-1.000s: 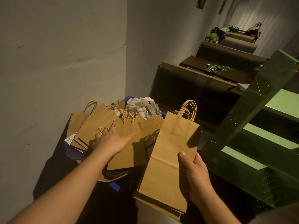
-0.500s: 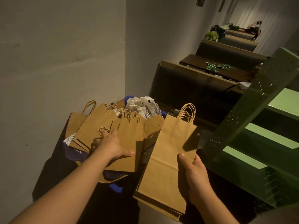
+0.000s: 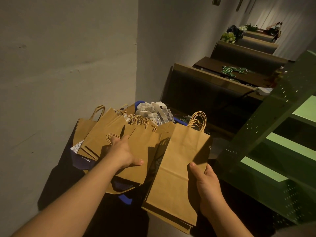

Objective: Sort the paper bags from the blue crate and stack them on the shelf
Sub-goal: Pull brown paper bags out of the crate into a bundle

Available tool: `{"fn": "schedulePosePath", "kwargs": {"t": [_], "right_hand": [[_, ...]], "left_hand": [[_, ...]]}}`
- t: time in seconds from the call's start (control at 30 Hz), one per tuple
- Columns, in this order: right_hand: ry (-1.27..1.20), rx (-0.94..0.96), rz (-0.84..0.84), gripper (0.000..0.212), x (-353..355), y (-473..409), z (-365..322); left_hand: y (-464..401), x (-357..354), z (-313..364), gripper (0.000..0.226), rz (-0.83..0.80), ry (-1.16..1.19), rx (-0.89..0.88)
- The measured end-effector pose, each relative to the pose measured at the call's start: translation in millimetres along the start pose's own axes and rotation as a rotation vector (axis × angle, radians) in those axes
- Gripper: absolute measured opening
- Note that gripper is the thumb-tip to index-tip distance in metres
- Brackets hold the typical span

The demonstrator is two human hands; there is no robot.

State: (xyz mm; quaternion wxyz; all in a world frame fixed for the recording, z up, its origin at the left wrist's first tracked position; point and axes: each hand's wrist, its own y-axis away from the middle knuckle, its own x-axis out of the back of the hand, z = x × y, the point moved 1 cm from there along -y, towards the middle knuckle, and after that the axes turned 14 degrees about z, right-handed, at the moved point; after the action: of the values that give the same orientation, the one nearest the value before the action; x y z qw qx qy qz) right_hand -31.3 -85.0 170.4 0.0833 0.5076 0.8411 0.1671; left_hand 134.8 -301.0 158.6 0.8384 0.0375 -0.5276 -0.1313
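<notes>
Brown kraft paper bags (image 3: 177, 170) gripped in right hand (image 3: 207, 183); left hand (image 3: 119, 151) pinches another; blue plastic crate (image 3: 126, 199) beneath remains full, green metal shelf (image 3: 266, 170) bare.

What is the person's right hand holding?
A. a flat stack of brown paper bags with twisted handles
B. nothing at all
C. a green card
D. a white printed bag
A: the right hand has its thumb on the front and its fingers behind a flat stack of brown paper bags with twisted handles, held up next to the green metal shelf.
</notes>
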Motion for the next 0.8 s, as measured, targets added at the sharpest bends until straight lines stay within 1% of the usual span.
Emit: {"fn": "schedulePosePath", "kwargs": {"t": [0.13, 0.23, 0.3, 0.37, 0.47, 0.53, 0.63, 0.8], "right_hand": [[0.002, -0.002, 0.008, 0.02, 1.9, -2.0, -0.8], [-0.003, -0.014, 0.016, 0.021, 3.0, -2.9, -1.9], [-0.012, -0.025, 0.019, 0.02, 3.5, -3.1, -2.5], [-0.014, -0.032, 0.024, 0.02, 4.1, -2.9, -3.2], [-0.015, -0.034, 0.02, 0.022, 4.9, -2.3, -3.7], [-0.018, -0.032, 0.018, 0.024, 5.4, -1.6, -4.2], [-0.033, -0.034, -0.004, 0.025, 5.8, 0.7, -6.5], [-0.118, -0.081, -0.077, 0.023, 3.2, 5.3, -14.3]], "left_hand": [[-0.8, 6.7, 2.1, 0.123, -0.02, 0.067, 0.018], [-4.3, 8.3, -0.6, 0.116, -0.059, 0.205, 0.062], [-5.3, 8.1, -2.8, 0.114, -0.057, 0.255, 0.101], [-4.2, 8.9, -3.3, 0.11, -0.037, 0.26, 0.112], [-1.8, 11.7, -3.9, 0.101, 0.019, 0.211, 0.074], [-1.0, 15.0, -5.5, 0.094, 0.047, 0.218, 0.069], [-3.2, 18.3, -11.0, 0.079, 0.04, 0.387, 0.138], [1.5, 22.9, -12.4, 0.046, -0.077, 0.764, 0.235]]}}
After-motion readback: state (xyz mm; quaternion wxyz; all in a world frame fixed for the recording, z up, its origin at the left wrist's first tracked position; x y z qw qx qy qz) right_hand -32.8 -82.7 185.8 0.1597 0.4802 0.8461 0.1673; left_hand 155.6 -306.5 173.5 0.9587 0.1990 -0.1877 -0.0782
